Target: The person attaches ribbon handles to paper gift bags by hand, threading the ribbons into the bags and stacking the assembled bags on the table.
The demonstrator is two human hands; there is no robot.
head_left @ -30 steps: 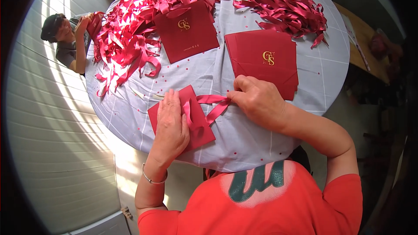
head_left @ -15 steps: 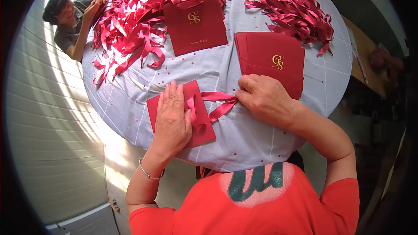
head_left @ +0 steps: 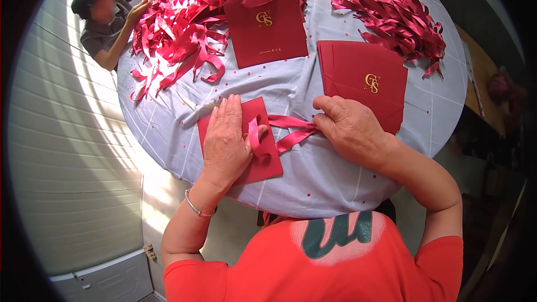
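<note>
A red paper gift bag [head_left: 268, 166] lies flat on the table near its front edge. My left hand [head_left: 224, 134] rests on it with fingers stretched out flat, pressing it down. One pink ribbon handle [head_left: 254, 137] curls up beside my left thumb. From the bag's right edge a second ribbon handle [head_left: 293, 140] runs out to the right in two strands. Their far end is pinched in my right hand [head_left: 349, 128]. Just beyond that hand sits a stack of red bags [head_left: 363, 70] with gold lettering.
Another stack of red bags [head_left: 268, 36] lies farther back. Heaps of pink ribbons [head_left: 179, 39] cover the far left, with more ribbons [head_left: 397, 25] at the far right. Small red dots are scattered over the pale tablecloth [head_left: 330, 184]. A person [head_left: 106, 28] in a dark cap is at the left edge.
The whole view has shifted a little, so the table appears farther right. My left hand still lies on the bag, and my right hand still holds the ribbon handle.
</note>
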